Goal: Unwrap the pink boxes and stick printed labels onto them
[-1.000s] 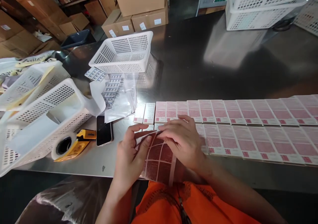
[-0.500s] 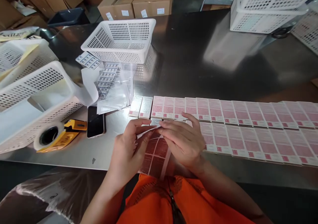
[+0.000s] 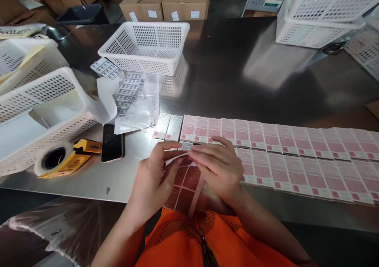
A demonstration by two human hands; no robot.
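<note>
My left hand (image 3: 156, 176) pinches the top edge of a dark red sheet of stickers (image 3: 182, 188) with pale dividing lines, its white backing showing at the fold. On the same edge, the fingers of my right hand (image 3: 220, 164) are closed, thumb hidden underneath. The sheet hangs towards my orange clothing. Just beyond my hands lie two rows of small flat boxes with pink-printed faces (image 3: 242, 132), running off to the right. At their left end are silvery boxes (image 3: 174, 127), partly hidden by my fingers in the nearer row.
A white perforated basket (image 3: 145, 64) stands behind printed sheets and clear plastic (image 3: 134, 115). To the left are a phone (image 3: 112, 142), a yellow tape dispenser (image 3: 66, 160) and another white basket (image 3: 79, 121). Stacked white baskets (image 3: 314, 32) stand at the back right of the metal table (image 3: 222, 77).
The view has shifted slightly. Both hands stay on the sheet's top edge, the right fingers a little lower and to the left, and slightly more of the red sheet shows.
</note>
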